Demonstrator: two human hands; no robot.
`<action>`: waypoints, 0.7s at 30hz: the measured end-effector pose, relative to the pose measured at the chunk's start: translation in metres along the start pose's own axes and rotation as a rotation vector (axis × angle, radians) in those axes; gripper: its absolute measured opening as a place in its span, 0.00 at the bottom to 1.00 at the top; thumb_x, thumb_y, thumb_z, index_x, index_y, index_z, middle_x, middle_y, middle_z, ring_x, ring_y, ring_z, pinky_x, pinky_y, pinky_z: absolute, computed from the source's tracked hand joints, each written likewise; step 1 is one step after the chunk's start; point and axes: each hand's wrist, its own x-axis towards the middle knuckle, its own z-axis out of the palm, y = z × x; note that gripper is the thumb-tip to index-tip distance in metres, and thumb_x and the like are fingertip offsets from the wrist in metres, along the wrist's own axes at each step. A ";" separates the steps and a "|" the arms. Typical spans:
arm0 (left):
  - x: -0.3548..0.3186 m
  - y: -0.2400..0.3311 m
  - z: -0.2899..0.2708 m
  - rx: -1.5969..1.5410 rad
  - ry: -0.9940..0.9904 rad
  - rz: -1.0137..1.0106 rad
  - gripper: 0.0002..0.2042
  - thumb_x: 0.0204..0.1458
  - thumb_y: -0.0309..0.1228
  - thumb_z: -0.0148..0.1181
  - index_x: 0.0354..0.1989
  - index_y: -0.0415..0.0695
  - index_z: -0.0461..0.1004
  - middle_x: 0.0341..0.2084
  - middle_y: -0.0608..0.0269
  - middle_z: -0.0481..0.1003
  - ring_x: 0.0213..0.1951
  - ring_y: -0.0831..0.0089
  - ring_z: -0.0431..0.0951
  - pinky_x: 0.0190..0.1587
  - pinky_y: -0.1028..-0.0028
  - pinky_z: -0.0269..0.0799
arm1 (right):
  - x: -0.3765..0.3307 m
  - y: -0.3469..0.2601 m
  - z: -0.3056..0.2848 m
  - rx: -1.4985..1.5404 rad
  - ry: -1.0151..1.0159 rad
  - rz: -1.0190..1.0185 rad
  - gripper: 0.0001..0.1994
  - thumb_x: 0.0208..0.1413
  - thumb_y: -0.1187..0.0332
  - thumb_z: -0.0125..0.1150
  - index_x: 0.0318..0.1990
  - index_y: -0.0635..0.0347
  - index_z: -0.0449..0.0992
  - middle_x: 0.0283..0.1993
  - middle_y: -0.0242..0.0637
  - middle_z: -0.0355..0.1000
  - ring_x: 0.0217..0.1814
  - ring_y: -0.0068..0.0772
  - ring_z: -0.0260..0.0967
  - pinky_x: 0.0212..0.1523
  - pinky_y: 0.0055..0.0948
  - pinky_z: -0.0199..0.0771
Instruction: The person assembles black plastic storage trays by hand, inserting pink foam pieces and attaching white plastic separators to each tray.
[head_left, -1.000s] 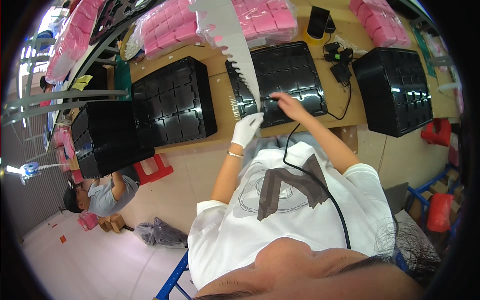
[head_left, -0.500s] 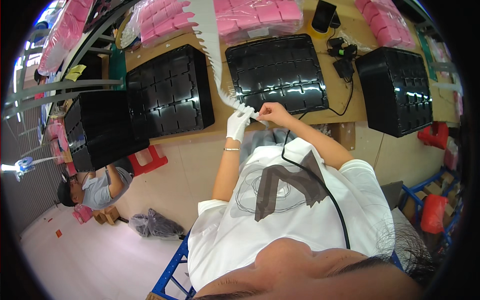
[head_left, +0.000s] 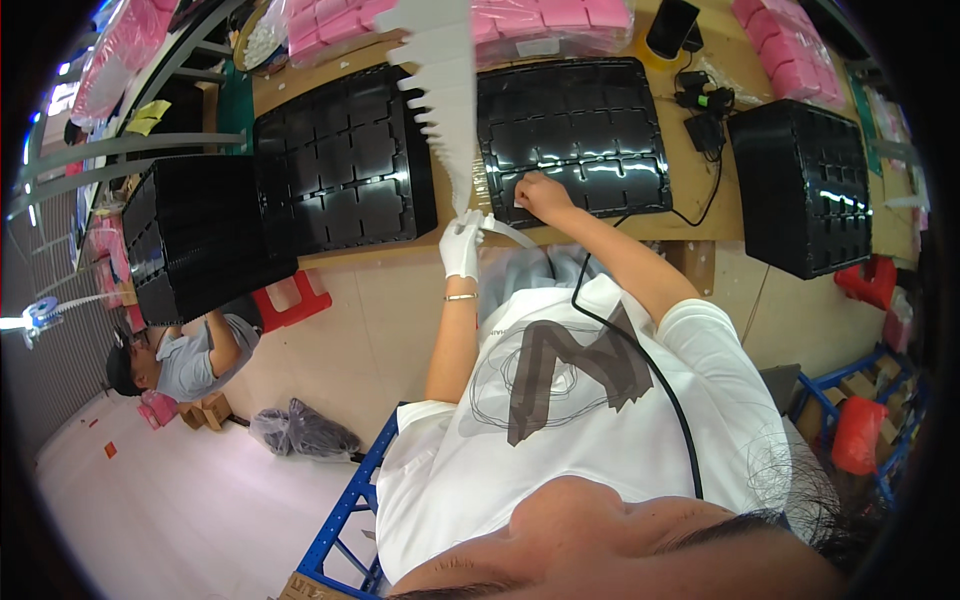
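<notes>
My left hand (head_left: pixel 462 247), in a white glove, pinches a long white strip (head_left: pixel 445 90) with a jagged left edge. The strip runs up past the top of the view, and its short lower tail (head_left: pixel 512 233) curls rightward from the fingers. My bare right hand (head_left: pixel 543 198) is closed over the near left part of a glossy black compartmented tray (head_left: pixel 565 130). A small white piece shows at its fingertips, against the tray; whether it is stuck there I cannot tell.
More black trays stand at left (head_left: pixel 335 165) and right (head_left: pixel 800 190) on the wooden table. Pink wrapped blocks (head_left: pixel 550 18) line the back. A black cable (head_left: pixel 700 205) crosses the table's right side. Another person (head_left: pixel 195 360) sits at far left, by a red stool (head_left: pixel 290 300).
My right hand has left the strip beside my left hand and moved up onto the tray with a small white piece. My left hand keeps the strip and has shifted slightly left.
</notes>
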 end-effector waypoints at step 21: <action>0.010 -0.003 -0.010 0.088 -0.124 0.007 0.10 0.55 0.32 0.66 0.40 0.39 0.77 0.22 0.73 0.72 0.22 0.88 0.67 0.24 0.86 0.61 | -0.003 -0.005 0.015 0.024 0.145 0.047 0.07 0.46 0.71 0.68 0.29 0.58 0.73 0.36 0.41 0.70 0.40 0.46 0.71 0.42 0.40 0.72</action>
